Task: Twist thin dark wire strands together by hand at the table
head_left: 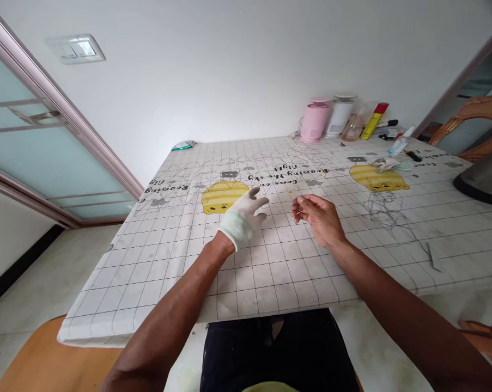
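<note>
My left hand (250,211) wears a white knit work glove with a pale green cuff (235,231). Its fingers are spread over the tablecloth, and nothing shows in them. To its right, my bare right hand (318,218) has thumb and forefinger pinched together above the cloth. Whatever that pinch holds, if anything, is too small to make out. A loose tangle of grey thread (388,213) lies right of this hand, trailing toward a small grey flat strip (434,257) near the front edge.
A checked tablecloth (278,272) covers the table. Toward the back right stand a pink cylinder-shaped device (313,121), a white one (339,117), a yellow can with red cap (374,122) and a spray bottle (401,142). A crumpled glove-like bundle (390,162) lies nearby. A green-white packet (183,145) rests back left.
</note>
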### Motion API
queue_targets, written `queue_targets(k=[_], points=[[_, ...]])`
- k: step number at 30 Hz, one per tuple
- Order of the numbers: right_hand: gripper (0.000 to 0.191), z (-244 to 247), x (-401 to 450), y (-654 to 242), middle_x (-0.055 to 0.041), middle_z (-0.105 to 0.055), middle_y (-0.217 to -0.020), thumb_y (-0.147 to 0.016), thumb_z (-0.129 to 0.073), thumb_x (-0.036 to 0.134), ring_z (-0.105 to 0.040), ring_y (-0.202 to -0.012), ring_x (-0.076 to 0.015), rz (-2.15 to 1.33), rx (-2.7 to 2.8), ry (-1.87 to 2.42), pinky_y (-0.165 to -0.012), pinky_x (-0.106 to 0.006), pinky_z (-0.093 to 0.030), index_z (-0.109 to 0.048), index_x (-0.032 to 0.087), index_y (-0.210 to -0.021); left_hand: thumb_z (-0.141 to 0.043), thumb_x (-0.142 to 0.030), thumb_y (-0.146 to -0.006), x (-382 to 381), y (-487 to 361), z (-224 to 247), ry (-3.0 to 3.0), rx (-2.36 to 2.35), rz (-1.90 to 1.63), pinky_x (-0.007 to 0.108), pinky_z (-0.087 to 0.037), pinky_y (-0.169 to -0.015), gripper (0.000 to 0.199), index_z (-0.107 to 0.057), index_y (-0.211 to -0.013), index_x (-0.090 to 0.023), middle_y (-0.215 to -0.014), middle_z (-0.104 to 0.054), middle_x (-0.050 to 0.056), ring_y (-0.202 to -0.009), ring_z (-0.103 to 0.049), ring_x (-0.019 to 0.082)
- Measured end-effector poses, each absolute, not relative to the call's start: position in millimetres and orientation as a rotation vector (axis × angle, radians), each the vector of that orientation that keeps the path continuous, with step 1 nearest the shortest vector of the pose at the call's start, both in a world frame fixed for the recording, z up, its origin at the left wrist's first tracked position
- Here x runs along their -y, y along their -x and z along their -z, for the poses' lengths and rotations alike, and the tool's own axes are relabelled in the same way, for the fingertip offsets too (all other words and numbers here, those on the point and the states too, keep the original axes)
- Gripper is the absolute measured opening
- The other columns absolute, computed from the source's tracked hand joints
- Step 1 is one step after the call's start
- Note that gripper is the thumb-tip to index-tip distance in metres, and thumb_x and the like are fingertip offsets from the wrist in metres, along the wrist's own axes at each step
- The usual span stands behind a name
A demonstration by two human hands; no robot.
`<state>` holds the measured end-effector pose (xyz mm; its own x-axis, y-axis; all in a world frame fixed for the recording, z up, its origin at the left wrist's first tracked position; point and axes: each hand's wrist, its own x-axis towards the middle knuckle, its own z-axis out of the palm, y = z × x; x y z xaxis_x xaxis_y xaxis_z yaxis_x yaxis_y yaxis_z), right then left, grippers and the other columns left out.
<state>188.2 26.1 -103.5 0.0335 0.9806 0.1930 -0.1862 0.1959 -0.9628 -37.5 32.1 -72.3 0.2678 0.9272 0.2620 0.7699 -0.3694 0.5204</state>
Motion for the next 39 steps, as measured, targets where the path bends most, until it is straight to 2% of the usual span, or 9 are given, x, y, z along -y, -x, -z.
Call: queue_targets(k=[4, 8, 14, 22, 25, 30, 34, 37, 39], points=[[0.026, 106, -26, -189, -0.0079, -0.071, -0.086, -0.091, -0.079, 0.044, -0.067, -0.072, -0.0187, -1.207, 1.151, 0.912, -0.06, -0.031, -0.053, -0.077, 0.018, -0.088, -0.054, -0.015, -0.099, -34, 36, 78, -2.348, -1.532, -0.639, 0.033, -0.048, -0.114, 0.032, -0.078, -0.117, -0.026, -0.159, -0.053, 0.004, -0.138, -0.058, 0.022], [0.026, 109, -26, -189, -0.0081, -0.071, -0.084, -0.092, -0.079, 0.044, -0.067, -0.071, -0.0188, -1.258, 1.173, 0.883, -0.059, -0.032, -0.052, -0.076, 0.018, -0.09, -0.051, -0.017, -0.101, -38, 39, 84, -2.371, -1.462, -0.61, 0.031, -0.046, -0.115, 0.032, -0.079, -0.114, -0.026, -0.154, -0.059, 0.003, -0.138, -0.059, 0.02], [0.027, 110, -25, -191, -0.0081, -0.071, -0.084, -0.09, -0.08, 0.044, -0.068, -0.071, -0.0195, -1.295, 1.168, 0.878, -0.059, -0.032, -0.052, -0.076, 0.018, -0.089, -0.051, -0.021, -0.101, -39, 44, 94, -2.293, -1.31, -0.738, 0.029, -0.048, -0.113, 0.03, -0.08, -0.109, -0.026, -0.148, -0.065, 0.002, -0.129, -0.065, 0.019], [0.028, 108, -19, -178, -0.0079, -0.071, -0.088, -0.087, -0.084, 0.045, -0.067, -0.073, -0.0187, -1.328, 1.119, 0.87, -0.059, -0.031, -0.053, -0.077, 0.018, -0.089, -0.058, -0.016, -0.097, -44, 27, 117, -2.125, -1.439, -0.964, 0.028, -0.051, -0.111, 0.029, -0.082, -0.106, -0.029, -0.13, -0.075, -0.001, -0.122, -0.069, 0.018], [0.034, 109, -19, -167, -0.0083, -0.071, -0.085, -0.088, -0.081, 0.05, -0.067, -0.071, -0.0184, -1.323, 1.115, 0.872, -0.058, -0.03, -0.053, -0.076, 0.017, -0.09, -0.058, -0.014, -0.096, -39, 16, 123, -2.085, -1.436, -1.024, 0.03, -0.053, -0.109, 0.029, -0.082, -0.106, -0.028, -0.127, -0.076, 0.001, -0.119, -0.07, 0.019], [0.05, 107, -25, -163, -0.0051, -0.067, -0.068, -0.094, -0.066, 0.067, -0.061, -0.052, -0.0161, -1.132, 1.256, 1.036, -0.044, -0.028, -0.044, -0.068, 0.019, -0.08, -0.069, -0.019, -0.089, -25, 16, 101, -2.042, -1.316, -1.255, 0.035, -0.052, -0.114, 0.021, -0.081, -0.105, -0.025, -0.143, -0.068, 0.004, -0.128, -0.066, 0.023], [0.055, 102, -27, -167, -0.0036, -0.066, -0.061, -0.101, -0.055, 0.065, -0.056, -0.044, -0.014, -0.901, 1.504, 1.31, -0.043, -0.029, -0.04, -0.061, 0.021, -0.069, -0.062, -0.028, -0.096, -12, 33, 67, -1.833, -1.383, -1.529, 0.039, -0.051, -0.115, 0.022, -0.08, -0.109, -0.025, -0.139, -0.07, 0.003, -0.13, -0.065, 0.023], [0.054, 102, -26, -166, -0.0029, -0.064, -0.058, -0.106, -0.05, 0.055, -0.053, -0.045, -0.0138, -0.682, 1.737, 1.422, -0.048, -0.03, -0.038, -0.056, 0.022, -0.064, -0.054, -0.04, -0.102, -15, 43, 55, -1.627, -1.312, -1.318, 0.036, -0.056, -0.105, 0.038, -0.075, -0.126, -0.019, -0.122, -0.078, 0.008, -0.114, -0.072, 0.022], [0.053, 104, -26, -163, -0.003, -0.061, -0.057, -0.107, -0.05, 0.051, -0.052, -0.048, -0.0147, -0.503, 1.878, 1.442, -0.051, -0.031, -0.033, -0.053, 0.022, -0.062, -0.055, -0.046, -0.101, -20, 45, 55, -1.544, -1.24, -1.126, 0.033, -0.058, -0.097, 0.045, -0.073, -0.127, -0.014, -0.112, -0.08, 0.011, -0.102, -0.075, 0.021]])
